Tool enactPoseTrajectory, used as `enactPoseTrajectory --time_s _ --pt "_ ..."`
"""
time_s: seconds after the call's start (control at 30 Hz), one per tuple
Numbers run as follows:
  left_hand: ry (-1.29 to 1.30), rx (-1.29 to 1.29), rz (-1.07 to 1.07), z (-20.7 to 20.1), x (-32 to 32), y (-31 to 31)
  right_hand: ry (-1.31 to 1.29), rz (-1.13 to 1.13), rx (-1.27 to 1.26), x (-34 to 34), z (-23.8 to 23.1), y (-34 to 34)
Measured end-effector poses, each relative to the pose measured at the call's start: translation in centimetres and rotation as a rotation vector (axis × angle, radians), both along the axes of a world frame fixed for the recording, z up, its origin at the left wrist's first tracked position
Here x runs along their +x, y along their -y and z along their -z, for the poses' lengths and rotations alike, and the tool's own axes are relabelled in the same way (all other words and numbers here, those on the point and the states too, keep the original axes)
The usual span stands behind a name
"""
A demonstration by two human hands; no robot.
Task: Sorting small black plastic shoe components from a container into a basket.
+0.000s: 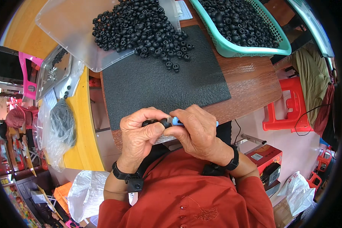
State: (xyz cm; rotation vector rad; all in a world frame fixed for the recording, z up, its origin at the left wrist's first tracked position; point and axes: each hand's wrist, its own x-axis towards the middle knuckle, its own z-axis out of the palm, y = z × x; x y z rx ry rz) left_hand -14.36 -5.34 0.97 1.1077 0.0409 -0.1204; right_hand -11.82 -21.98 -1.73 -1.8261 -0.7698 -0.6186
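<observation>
My left hand (137, 133) is closed around a few small round black parts (165, 122), pinched between thumb and fingers near the front edge of the black mat (155, 83). In my right hand (198, 127) is a small blue-handled tool (175, 121); its short tip meets the black part at my left fingertips. The tool's exact kind is hidden by my fingers. Farther back on the mat, a large heap of similar black parts (140, 28), round with holes, spills from a clear plastic bin (70, 36) lying on its side.
A turquoise basket (231, 52) full of black parts stands at the back right of the brown table (250, 81). On the left, a yellow table (85, 140) bears a plastic bag (60, 125) and a tray (60, 72). A red stool (292, 104) stands to the right.
</observation>
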Motion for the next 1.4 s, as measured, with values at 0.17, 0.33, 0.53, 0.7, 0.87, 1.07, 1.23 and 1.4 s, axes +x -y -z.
enactPoseTrajectory --time_s 0.17,0.33,0.53,0.7,0.87,1.07,1.23,1.4 --pt "0.011 -0.002 0.005 0.2 0.1 0.0 -0.001 0.007 -0.010 -0.1 0.0 0.0" --pt "0.000 -0.001 0.030 0.3 0.1 -0.2 0.002 0.007 -0.023 0.0 -0.2 0.2" --pt "-0.040 0.054 0.040 0.2 0.2 -0.2 0.011 0.009 -0.034 0.1 0.0 0.2" --pt "-0.103 -0.028 0.045 0.7 -0.1 0.0 0.033 0.037 -0.076 -0.3 0.1 0.3" --pt "-0.125 -0.076 0.049 0.6 -0.3 0.2 0.024 0.035 -0.050 -0.3 0.3 0.2" --pt "-0.094 -0.038 0.032 0.7 0.2 0.2 0.008 0.054 -0.014 0.0 0.5 0.0" --pt "-0.165 -0.008 0.024 0.2 0.6 0.4 0.020 0.054 -0.064 0.2 0.1 0.4" --pt "-0.209 0.055 0.044 -0.2 1.2 1.5 0.008 0.080 0.005 0.4 1.1 1.1"
